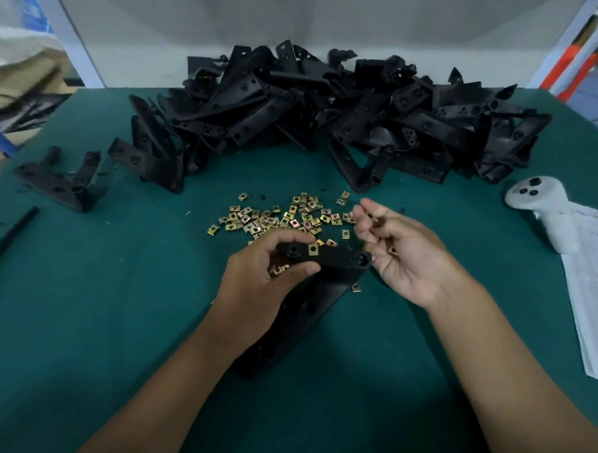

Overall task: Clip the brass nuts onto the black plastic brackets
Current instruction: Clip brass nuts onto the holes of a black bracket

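We are looking down on a green table mat [88, 304]. Our left hand [259, 279] is gripping a black plastic bracket [330, 269], thumb and fingers curled round its upper end; the bracket's long arm is running down and left under the wrist, resting on the mat. One brass nut [313, 248] is already sitting clipped on the bracket's top face, just beside the fingertips. Our right hand [405, 252] is hovering just right of the bracket's end, palm turned up, fingers loosely curled; a small brass nut [392, 252] is lying against the palm, and we cannot tell whether the fingertips are pinching anything. A loose scatter of brass nuts [283, 218] is lying on the mat just beyond both hands. Behind it a large heap of black brackets [337, 122] is spreading across the back of the mat. One separate bracket [62, 182] is standing at far left. At right a white handheld controller [547, 212] is lying on a printed sheet of paper [595, 299]; its writing is too blurred for us to read, and we are seeing no brand marks
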